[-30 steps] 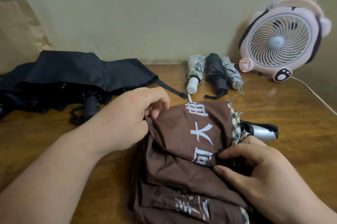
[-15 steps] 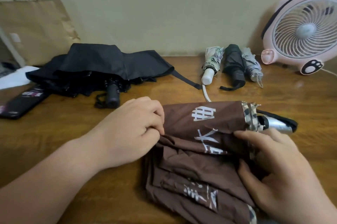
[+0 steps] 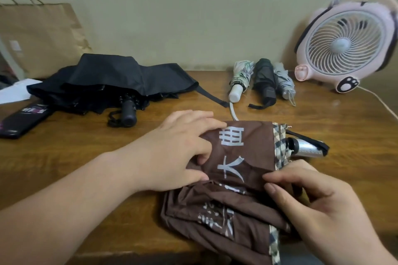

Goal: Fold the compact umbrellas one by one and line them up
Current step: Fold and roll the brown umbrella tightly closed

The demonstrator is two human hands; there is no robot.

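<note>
The brown umbrella (image 3: 247, 157), printed with white characters 曲 and 大, lies on the wooden table (image 3: 349, 126) from centre toward 5 o'clock. A paper bag (image 3: 41, 36) stands at 10 o'clock, its contents hidden. The left hand (image 3: 178, 152) has its fingers curled, pinching a canopy fold. The right hand (image 3: 323, 206) pinches the fabric edge between thumb and forefinger.

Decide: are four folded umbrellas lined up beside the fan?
No, only three folded umbrellas lie in a row beside the pink fan.
</note>
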